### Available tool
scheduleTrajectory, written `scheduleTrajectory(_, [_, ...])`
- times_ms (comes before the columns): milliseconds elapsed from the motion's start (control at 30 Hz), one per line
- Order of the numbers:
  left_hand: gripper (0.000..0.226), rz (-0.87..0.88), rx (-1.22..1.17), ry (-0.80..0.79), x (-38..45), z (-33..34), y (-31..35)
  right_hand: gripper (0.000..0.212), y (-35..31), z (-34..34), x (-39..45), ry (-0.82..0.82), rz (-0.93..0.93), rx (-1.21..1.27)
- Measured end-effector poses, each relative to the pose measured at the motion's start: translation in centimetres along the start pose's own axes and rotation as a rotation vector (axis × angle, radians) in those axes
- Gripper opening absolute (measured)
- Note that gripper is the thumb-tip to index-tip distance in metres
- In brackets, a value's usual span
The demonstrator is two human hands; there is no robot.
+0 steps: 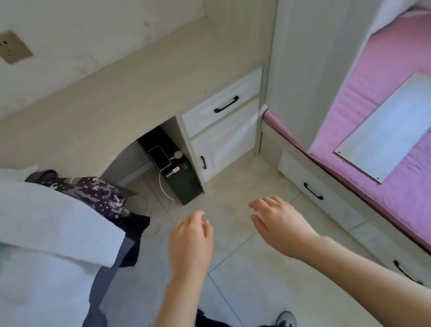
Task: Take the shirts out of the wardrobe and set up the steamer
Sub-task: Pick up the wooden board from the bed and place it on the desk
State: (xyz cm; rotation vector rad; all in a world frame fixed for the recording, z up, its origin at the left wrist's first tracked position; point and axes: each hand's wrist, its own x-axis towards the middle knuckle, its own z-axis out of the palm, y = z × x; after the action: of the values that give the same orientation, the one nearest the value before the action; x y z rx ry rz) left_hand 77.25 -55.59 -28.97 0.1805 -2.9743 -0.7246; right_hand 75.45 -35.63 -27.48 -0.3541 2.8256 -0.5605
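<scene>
Our left hand [191, 242] and right hand [279, 221] hang loose-fingered, holding nothing — we should gather the white printed shirt [26, 225] at nine o'clock evenly, with both.

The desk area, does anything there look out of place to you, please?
A phone lies on a black box on the floor under the desk, its white cable dangling. Clothes are heaped at left.
</scene>
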Motion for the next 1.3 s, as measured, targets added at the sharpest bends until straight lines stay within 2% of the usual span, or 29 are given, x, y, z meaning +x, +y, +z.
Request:
scheduleTrajectory(133, [0.025, 0.111, -0.028, -0.109, -1.5, 4.9, 7.1, 0.038, 7.0, -2.0, -4.0, 0.031, 0.126, -0.002])
scheduleTrajectory(333, [0.026, 0.365, 0.027, -0.225, -1.3, 9.9, 15.5, 0.036, 14.9, -3.9, -9.1, 0.094, 0.297, 0.016])
scheduleTrajectory(633, [0.028, 0.525, 0.086, -0.402, 1.3, 16.3, 24.7, 0.036, 24.0, -4.9, -13.3, 0.148, 0.583, 0.117])
scheduleTrajectory(967, [0.027, 0.680, 0.141, -0.526, 8.8, 23.4, 32.6, 0.030, 32.5, -7.5, -9.4, 0.213, 0.734, 0.135])
scheduleTrajectory(1200, [0.022, 0.831, 0.259, -0.545, 15.2, 28.0, 38.8, 0.024, 39.3, -9.8, -5.7, 0.236, 0.811, 0.050])
scheduleTrajectory(1300, [0.017, 0.909, 0.329, -0.540, 17.3, 30.8, 41.1, 0.021, 42.6, -10.3, -4.4, 0.187, 0.838, 0.028])
